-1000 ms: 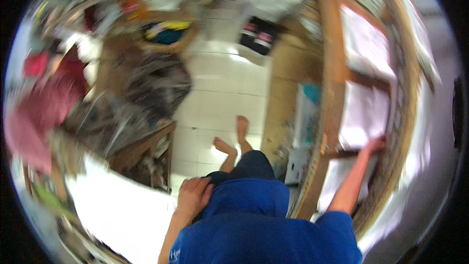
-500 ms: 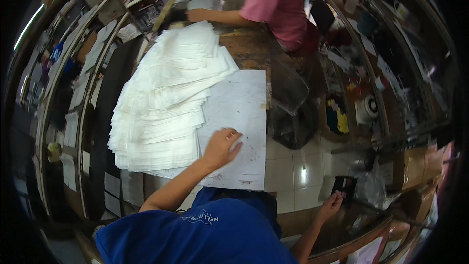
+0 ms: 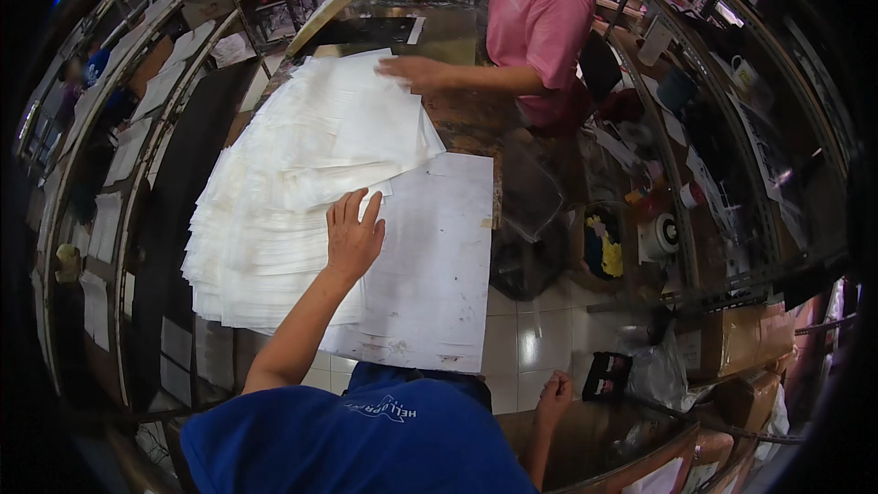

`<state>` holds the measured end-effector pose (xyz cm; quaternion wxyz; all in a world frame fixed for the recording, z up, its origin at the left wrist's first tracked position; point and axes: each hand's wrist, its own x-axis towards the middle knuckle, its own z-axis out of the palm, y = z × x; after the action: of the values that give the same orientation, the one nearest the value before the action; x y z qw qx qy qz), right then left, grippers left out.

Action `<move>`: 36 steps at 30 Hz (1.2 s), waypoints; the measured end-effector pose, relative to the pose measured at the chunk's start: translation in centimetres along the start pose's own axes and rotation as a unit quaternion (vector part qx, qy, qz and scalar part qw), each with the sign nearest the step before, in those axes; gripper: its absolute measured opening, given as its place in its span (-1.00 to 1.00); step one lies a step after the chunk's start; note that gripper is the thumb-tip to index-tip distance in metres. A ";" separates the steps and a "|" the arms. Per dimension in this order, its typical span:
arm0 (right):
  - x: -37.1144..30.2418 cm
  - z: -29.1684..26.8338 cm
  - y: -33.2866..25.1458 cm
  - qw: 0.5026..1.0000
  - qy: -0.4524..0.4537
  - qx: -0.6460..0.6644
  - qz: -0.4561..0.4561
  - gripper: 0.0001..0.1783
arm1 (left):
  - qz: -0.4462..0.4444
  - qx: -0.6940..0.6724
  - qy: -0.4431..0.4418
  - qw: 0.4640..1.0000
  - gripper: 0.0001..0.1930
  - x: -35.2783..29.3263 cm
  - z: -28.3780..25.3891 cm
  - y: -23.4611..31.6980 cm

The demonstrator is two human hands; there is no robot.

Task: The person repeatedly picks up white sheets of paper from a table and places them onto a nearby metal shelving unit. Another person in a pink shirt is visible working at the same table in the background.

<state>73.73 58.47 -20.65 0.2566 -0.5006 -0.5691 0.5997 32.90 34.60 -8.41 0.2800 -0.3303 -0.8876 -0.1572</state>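
Observation:
Thin white sheets (image 3: 265,220) lie in overlapping, fanned layers on the table, their right edges stepped. Over the right edge of these layers is my left hand (image 3: 355,236), its fingers spread, holding nothing; whether the fingertips touch the sheets I cannot tell. Beneath the sheets and out to their right lies a pale grey board (image 3: 430,256) with dark specks. My right hand (image 3: 554,395) hangs low on the right, away from the table, its fingers curled closed with no object visible in them. A small black item (image 3: 606,375) is just right of it.
Across the table a person in a pink shirt (image 3: 540,18) reaches one blurred hand (image 3: 416,74) over the far sheets. The other hand holds a tilted frame (image 3: 347,2). Metal shelves line both sides. Cardboard boxes (image 3: 745,338) and a clear plastic bag (image 3: 660,370) stand at the right.
My left hand has gone from the grey board leftward and farther out to the sheets' edge. My right hand has moved left. The other person's hand now reaches over the far sheets, and the frame is raised.

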 end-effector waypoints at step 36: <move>-4.3 -3.1 4.1 0.989 0.110 -0.016 0.100 -0.55 | 0.528 -0.413 -0.395 0.628 -0.74 -10.5 1.6 30.4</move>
<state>79.23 55.08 -22.74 0.2481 -0.6220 -0.4941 0.5545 59.35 52.36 -13.10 -0.2286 -0.8540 -0.4285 -0.1865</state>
